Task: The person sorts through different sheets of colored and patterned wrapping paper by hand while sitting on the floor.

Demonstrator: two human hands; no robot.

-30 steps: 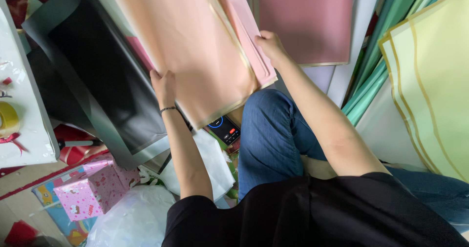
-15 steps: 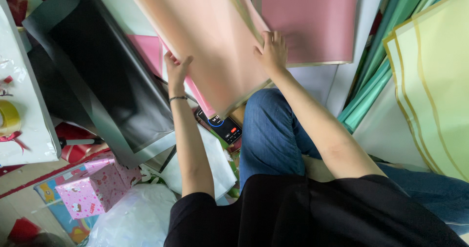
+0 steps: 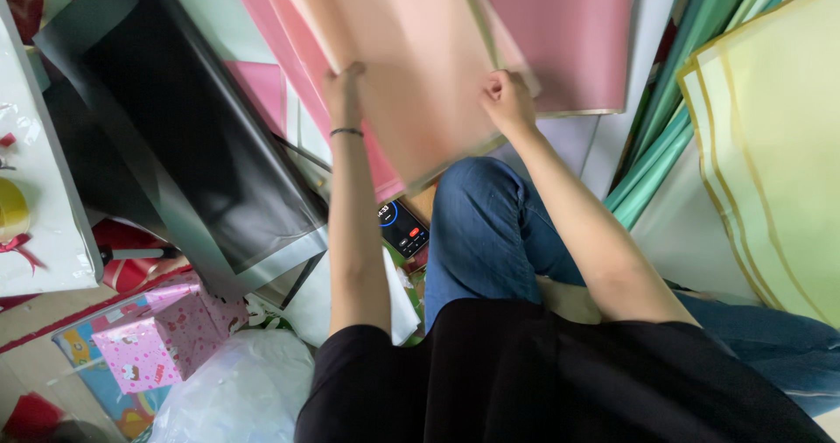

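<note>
Two hands hold one large peach-coloured sheet [image 3: 411, 49] up in front of you. Your left hand [image 3: 344, 93] grips its lower left edge, fingers curled behind the paper and a dark band on the wrist below. Your right hand [image 3: 506, 100] is closed in a fist on the lower right edge, pinching the sheet. Behind the sheet, just past your right fist, lies a dusty-pink sheet [image 3: 569, 40]. Left of your left hand a black sheet with a grey border [image 3: 188, 137] slopes away. Below the held edge, between your forearms, a phone [image 3: 402, 228] lies beside your blue-jeaned knee [image 3: 486, 224]. Well right of your right hand stand green sheets [image 3: 770, 145].
</note>
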